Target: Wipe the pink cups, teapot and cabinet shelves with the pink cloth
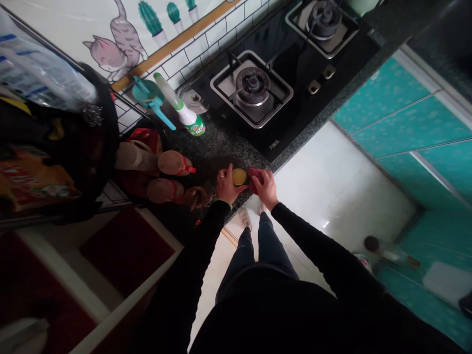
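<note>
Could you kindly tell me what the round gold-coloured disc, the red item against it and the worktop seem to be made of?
The disc looks like metal, from its yellow sheen, though coated plastic is possible. The red item looks like matt fabric, but it is hard to be sure. The worktop looks like polished granite, from its dark speckles.

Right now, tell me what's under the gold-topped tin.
The speckled counter shows beside the tin; white floor lies past its edge. Directly beneath is hidden by the tin, left hand, right hand and red cloth.
</note>
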`<state>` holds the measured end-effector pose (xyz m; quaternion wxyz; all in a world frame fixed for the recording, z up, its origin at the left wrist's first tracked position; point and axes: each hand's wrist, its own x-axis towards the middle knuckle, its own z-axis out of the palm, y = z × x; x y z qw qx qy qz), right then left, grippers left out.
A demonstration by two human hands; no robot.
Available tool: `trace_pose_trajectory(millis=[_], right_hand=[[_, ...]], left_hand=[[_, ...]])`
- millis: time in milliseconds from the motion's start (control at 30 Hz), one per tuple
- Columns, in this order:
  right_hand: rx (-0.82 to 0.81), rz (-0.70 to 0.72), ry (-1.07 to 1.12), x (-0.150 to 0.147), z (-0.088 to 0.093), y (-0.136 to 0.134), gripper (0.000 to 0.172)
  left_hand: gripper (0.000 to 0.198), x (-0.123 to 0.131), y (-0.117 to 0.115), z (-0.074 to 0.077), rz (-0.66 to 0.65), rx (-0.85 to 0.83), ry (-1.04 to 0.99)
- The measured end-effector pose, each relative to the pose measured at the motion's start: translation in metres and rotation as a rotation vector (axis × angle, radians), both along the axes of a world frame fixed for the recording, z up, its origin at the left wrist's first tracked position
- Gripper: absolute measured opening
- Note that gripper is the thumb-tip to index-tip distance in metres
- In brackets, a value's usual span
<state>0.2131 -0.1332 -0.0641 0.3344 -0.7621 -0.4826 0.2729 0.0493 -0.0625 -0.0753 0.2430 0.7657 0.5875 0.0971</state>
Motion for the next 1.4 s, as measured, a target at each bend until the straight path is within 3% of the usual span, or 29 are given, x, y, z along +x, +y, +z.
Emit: trace_pose_trajectory(millis=[133, 300, 400, 567, 800, 967, 1067, 1200, 1400], right_hand=[[-0.051, 0.178, -0.027, -0.013, -0.005, 0.026, 0.027], [-0.092, 0.377, -0.174, -0.027, -0.01, 0.08, 0.018], [-0.074, 0.463, -0.208, -0.023, -0.007, 0.089, 0.017], [-0.155, 0.383, -0.217, -0.008, 0.002, 0.077, 0.017], [-0.165, 0.403, -0.229, -0.02, 0.001, 0.103, 0.016], [-0.271, 0.307, -0.235, 0.009, -0.004, 0.084, 0.017], [-0.274, 0.346, -0.24, 0.011, -0.001, 0.088, 0.019], [-0.228, 0.457, -0.295, -0.007, 0.005, 0.112, 0.02], [-0.419, 0.446, -0.301, -0.002, 0.018, 0.114, 0.02]], left_hand=[[0.06, -0.001, 0.006, -0.013, 0.037, -0.051, -0.092], [0.055, 0.0, 0.008, -0.02, 0.049, -0.042, -0.149], [0.052, -0.001, 0.007, -0.018, 0.066, -0.03, -0.152], [0.06, -0.001, 0.006, -0.015, 0.058, -0.044, -0.161], [0.065, -0.001, 0.004, -0.018, 0.098, -0.064, -0.15], [0.066, -0.001, 0.003, -0.019, 0.08, -0.043, -0.166], [0.069, -0.002, 0.004, -0.019, 0.059, -0.032, -0.168], [0.07, -0.003, 0.006, -0.017, 0.047, -0.048, -0.144], [0.069, -0.004, 0.008, -0.012, 0.023, -0.076, -0.117]])
